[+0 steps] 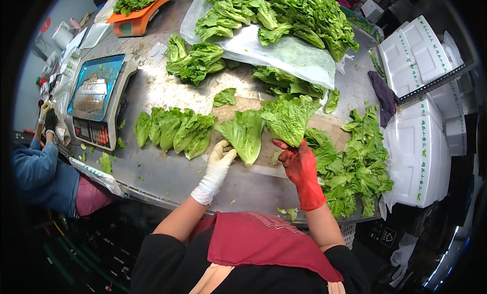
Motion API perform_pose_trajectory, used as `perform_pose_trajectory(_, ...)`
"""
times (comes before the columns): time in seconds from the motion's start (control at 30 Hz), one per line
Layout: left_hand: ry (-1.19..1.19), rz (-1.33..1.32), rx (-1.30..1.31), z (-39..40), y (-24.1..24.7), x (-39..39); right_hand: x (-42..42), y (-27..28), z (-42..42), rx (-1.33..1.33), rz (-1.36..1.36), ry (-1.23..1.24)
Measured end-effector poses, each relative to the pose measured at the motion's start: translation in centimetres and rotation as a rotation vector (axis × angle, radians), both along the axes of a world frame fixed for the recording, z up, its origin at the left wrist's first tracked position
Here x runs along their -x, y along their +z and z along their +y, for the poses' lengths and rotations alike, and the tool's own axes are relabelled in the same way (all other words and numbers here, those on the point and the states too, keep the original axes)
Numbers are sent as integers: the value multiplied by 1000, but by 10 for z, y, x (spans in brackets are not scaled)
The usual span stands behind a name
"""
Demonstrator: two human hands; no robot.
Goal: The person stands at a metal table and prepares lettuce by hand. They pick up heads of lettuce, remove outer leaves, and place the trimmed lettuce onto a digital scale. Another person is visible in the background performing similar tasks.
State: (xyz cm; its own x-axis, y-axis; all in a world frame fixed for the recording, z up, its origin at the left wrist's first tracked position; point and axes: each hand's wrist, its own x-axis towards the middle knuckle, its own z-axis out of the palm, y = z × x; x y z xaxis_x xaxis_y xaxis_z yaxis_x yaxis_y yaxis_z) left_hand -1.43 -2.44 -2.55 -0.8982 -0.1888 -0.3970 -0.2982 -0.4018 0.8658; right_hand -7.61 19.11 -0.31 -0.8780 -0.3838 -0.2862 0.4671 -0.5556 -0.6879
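My left hand (218,167), in a whitish glove, is at the lower left edge of a romaine-type lettuce head (245,136). Its thumb and fingers are bent close together; whether they pinch a leaf I cannot tell. The head's pale cut base points towards me. In a red rubber glove, my right hand (298,164) grips the narrow end of a broad lettuce leaf (291,119), which fans out away from me. To the left, several trimmed lettuce heads (177,131) lie in a row. Loose leaves (354,168) are heaped beyond my right hand.
A digital scale (101,100) with a blue tray stands left; an orange scale (139,16) holding greens is behind it. Lettuce (281,12) is piled on a white plastic sheet (274,54). White foam boxes (414,157) stack at right. A co-worker (53,176) is at far left.
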Motion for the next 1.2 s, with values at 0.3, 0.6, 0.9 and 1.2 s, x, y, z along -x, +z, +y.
perform_pose_trajectory(0.3, -146, 495, 394, 8, 61, -19, -37, 34, -41, -517, 436, 18)
perform_pose_trajectory(0.6, 374, 403, 449, -52, 53, -37, -64, 50, -71, -698, 610, 313)
perform_pose_trajectory(0.9, 462, 199, 1645, -164, 37, -24, -72, 40, -69, -745, 407, 414)
perform_pose_trajectory(1.2, 321, 159, 1655, -161, 42, -27, -43, 8, -54, -1268, 860, 117)
